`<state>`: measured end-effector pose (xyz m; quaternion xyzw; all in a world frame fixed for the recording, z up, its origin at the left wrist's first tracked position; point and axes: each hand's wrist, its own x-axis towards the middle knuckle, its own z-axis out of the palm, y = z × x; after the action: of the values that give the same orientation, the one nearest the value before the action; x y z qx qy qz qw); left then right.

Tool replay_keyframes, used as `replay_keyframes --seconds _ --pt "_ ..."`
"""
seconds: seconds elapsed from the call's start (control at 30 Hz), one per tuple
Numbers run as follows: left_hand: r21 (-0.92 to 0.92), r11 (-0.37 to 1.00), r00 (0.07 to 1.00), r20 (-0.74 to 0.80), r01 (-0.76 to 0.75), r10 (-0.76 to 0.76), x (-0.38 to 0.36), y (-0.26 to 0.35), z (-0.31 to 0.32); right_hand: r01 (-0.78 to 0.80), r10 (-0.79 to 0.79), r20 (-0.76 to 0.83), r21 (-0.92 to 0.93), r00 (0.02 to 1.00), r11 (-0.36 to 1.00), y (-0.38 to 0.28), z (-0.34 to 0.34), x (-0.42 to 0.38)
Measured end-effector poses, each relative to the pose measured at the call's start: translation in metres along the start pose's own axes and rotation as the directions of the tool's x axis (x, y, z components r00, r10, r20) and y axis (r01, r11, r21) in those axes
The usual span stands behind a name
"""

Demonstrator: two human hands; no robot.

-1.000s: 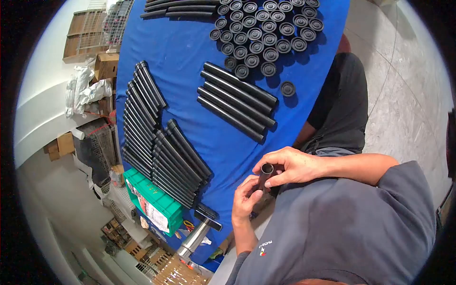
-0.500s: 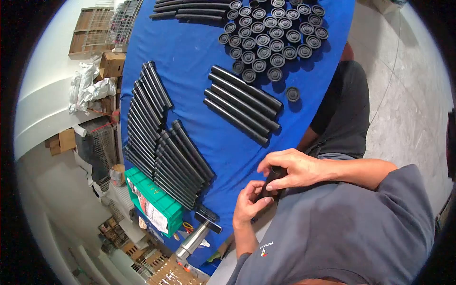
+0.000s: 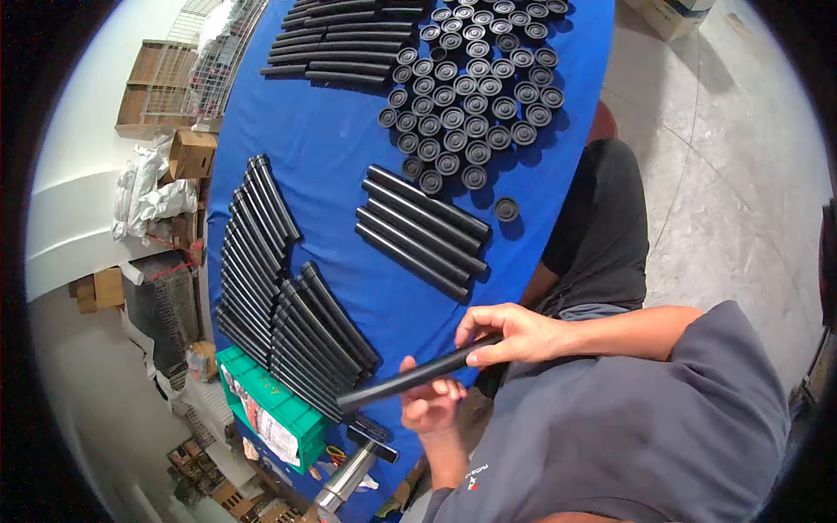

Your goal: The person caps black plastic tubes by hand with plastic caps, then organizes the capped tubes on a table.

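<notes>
A long black tube [image 3: 405, 380] slants across the near edge of the blue-covered table. My right hand [image 3: 514, 334] grips its upper right end between thumb and fingers. Lower down, my left hand [image 3: 432, 406] is curled loosely around the tube's middle. The tube's far end lies over the fanned row of black tubes [image 3: 305, 336]. Several more tubes [image 3: 423, 231] lie side by side in the middle of the table. A single round black cap [image 3: 506, 209] sits apart from the large group of caps [image 3: 475, 102].
Thinner black rods [image 3: 349, 52] lie at the table's far end. At the lower left are a green crate [image 3: 270, 410], a metal cylindrical tool [image 3: 349, 478] and scissors [image 3: 335, 453]. A cardboard box [image 3: 667, 17] stands on the floor, and shelves line the left side.
The tube, earlier seen nearly end-on between my hands, now extends to the left across the table edge. My left hand has moved slightly left and down. The view has shifted.
</notes>
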<state>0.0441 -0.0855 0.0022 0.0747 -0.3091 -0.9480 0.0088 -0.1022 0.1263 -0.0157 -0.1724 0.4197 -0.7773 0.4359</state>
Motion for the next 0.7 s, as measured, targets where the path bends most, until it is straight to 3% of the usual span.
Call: replay_keyframes --seconds 0.03,0.07,0.1,0.13,0.23,0.3,0.33,0.37,0.4,0.43,0.5,0.6,0.7 --pt "0.135 0.991 0.998 -0.065 -0.001 0.01 0.008 0.003 0.009 0.073 -0.071 0.021 -0.148 0.997 0.986 -0.001 0.0 0.001" --pt "0.277 0.959 0.971 -0.204 -0.063 0.123 0.008 0.0 0.008 0.116 -0.1 0.077 -0.244 0.992 0.963 0.0 0.0 0.001" --pt "0.361 0.928 0.978 -0.137 -0.097 0.156 0.013 0.003 -0.007 0.163 -0.123 0.136 -0.335 0.983 0.928 -0.001 0.001 0.002" --pt "0.399 0.91 0.975 -0.135 -0.11 0.177 0.013 0.002 -0.004 0.096 -0.047 0.152 -0.332 0.987 0.938 -0.003 0.003 0.001" --pt "0.434 0.899 0.967 -0.199 -0.057 0.157 0.026 0.009 0.029 0.24 -0.15 0.233 -0.43 0.961 0.87 0.002 0.001 0.0" --pt "0.514 0.857 0.969 -0.227 0.033 0.099 0.025 0.011 0.032 0.254 -0.221 0.124 -0.478 0.967 0.841 0.004 0.001 0.001" --pt "0.595 0.799 0.972 -0.227 0.088 0.062 0.023 0.012 0.027 0.114 -0.098 0.059 -0.431 0.993 0.895 -0.008 0.001 0.0" --pt "0.671 0.727 0.971 -0.237 0.147 0.022 0.019 0.015 0.022 0.124 -0.113 0.053 -0.415 0.992 0.901 -0.011 0.0 0.0" --pt "0.662 0.698 0.956 -0.272 0.272 -0.114 0.015 0.02 0.017 0.128 -0.105 0.078 -0.426 0.991 0.896 -0.02 0.0 0.001" --pt "0.643 0.692 0.93 -0.348 0.328 -0.118 0.02 0.015 0.033 0.129 -0.095 0.098 -0.438 0.991 0.89 -0.027 -0.002 0.001" --pt "0.708 0.598 0.922 -0.355 0.375 -0.157 0.016 0.011 0.031 0.243 -0.201 0.146 -0.397 0.969 0.885 -0.022 -0.002 0.002" --pt "0.773 0.509 0.924 -0.291 0.38 -0.249 0.015 0.008 0.022 0.23 -0.172 0.178 -0.383 0.969 0.895 -0.021 -0.003 -0.001" --pt "0.756 0.553 0.936 -0.27 0.35 -0.224 0.013 0.005 0.021 0.308 -0.245 0.207 -0.374 0.947 0.875 -0.009 -0.003 0.0"
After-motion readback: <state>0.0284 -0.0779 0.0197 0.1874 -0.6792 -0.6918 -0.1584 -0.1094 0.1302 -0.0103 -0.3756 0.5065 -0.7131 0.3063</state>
